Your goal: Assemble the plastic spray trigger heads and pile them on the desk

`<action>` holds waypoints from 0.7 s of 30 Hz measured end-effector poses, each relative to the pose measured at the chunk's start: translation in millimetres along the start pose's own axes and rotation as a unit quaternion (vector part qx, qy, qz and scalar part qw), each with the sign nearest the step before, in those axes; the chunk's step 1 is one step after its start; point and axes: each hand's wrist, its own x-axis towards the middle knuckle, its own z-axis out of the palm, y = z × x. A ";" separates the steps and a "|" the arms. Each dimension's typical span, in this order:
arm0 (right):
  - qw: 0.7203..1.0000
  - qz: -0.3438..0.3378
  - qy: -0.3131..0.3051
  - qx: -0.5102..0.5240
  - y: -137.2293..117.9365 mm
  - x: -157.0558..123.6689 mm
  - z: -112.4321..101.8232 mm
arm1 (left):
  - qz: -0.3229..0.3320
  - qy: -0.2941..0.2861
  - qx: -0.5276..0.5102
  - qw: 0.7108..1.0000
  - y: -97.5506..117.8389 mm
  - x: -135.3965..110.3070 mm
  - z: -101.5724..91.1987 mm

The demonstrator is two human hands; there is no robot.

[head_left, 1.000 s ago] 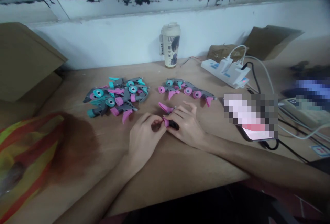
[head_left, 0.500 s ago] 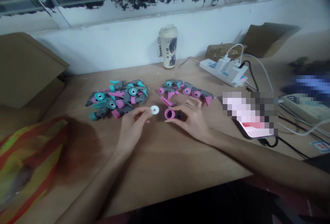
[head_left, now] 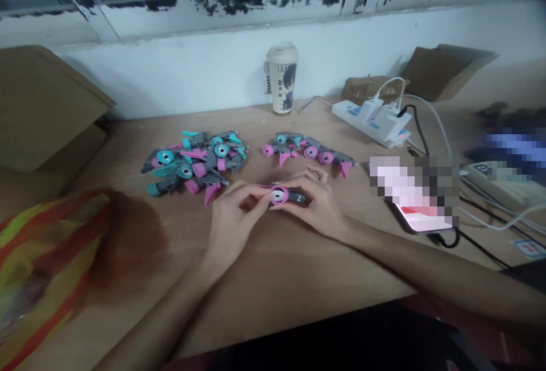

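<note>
Half a second before, the left hand (head_left: pixel 232 217) had held a white washer apart from the pink part; by now the hands had come together and the washer (head_left: pixel 278 194) sat in the pink cap of the toy piece (head_left: pixel 286 196). The left fingertips pinched that cap, while the right hand (head_left: pixel 318 203) gripped the grey body from behind, low over the table (head_left: pixel 273 280). Beyond lay two piles: a larger teal-and-pink one (head_left: pixel 194 160) to the left, a smaller one (head_left: pixel 307 150) to the right. One cup (head_left: pixel 282 78) stood by the wall.
</note>
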 end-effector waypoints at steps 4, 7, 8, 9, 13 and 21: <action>1.000 -0.005 -0.008 0.001 -0.1 -1.0 0.2 | 0.045 0.060 0.061 0.995 3.8 -5.1 6.0; 1.000 -0.012 -0.005 0.003 0.3 -1.2 0.6 | 0.082 0.067 0.079 0.991 4.1 -6.0 8.6; 1.000 -0.013 -0.006 0.002 0.3 -1.2 0.6 | 0.089 0.062 0.081 0.991 3.9 -6.0 8.9; 1.000 -0.013 -0.007 -0.001 0.4 -1.2 0.6 | 0.092 0.060 0.083 0.990 3.6 -5.8 9.0; 1.000 -0.018 -0.012 -0.011 0.5 -1.2 0.3 | 0.069 0.044 0.091 0.992 1.4 -5.0 8.9; 0.997 -0.044 -0.023 -0.060 1.6 -1.6 -0.5 | 0.031 0.013 0.097 0.995 0.0 -4.6 10.9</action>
